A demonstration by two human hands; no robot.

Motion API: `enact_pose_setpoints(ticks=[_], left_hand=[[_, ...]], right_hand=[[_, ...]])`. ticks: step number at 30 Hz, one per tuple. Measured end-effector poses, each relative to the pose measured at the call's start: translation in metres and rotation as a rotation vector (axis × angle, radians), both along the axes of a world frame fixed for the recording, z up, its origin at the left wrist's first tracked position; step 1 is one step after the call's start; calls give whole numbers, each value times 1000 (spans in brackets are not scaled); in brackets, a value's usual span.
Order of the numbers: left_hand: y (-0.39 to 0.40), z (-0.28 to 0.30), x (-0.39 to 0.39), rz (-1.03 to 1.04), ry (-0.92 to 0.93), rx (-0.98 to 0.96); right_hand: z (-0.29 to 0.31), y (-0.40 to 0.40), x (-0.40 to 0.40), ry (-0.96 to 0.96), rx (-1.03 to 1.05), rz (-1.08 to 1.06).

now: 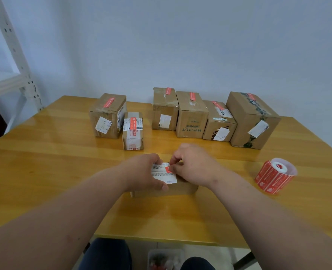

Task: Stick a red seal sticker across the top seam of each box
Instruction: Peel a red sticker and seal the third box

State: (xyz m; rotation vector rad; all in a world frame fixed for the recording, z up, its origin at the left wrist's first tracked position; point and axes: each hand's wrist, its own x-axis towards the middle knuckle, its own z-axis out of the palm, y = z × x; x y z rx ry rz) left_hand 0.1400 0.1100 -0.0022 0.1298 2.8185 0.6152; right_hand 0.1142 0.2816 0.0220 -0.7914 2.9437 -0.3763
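Nearest, both bare forearms reach in over the glossy yellow wooden table to a small low brown cardboard box lying just in front of the person. The left hand curls over the box's left end, thumb down its near side, steadying it. The right hand has fingertips drawn together, pinching or pressing a red seal sticker on the box top beside a white printed shipping label; most of the sticker is hidden under the fingers. Judging by its size, the box is light and would slide on the slick tabletop, so bracing its ends makes sense, while the sticker is thin, limp and tacky, best held by one edge and smoothed down flat. Off to the right lies a roll of red seal stickers on a white core. Farther back stands a row of six brown cardboard boxes, each already carrying a red strip on top
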Motion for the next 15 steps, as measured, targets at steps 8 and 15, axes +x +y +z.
enact_pose_setpoints(ticks=[8, 15], left_hand=[[0, 2, -1, -9, -6, -12], [-1, 1, -2, -11, 5, -11]], right_hand=[[4, -10, 1, 87, 186, 109], [8, -12, 3, 121, 242, 139]])
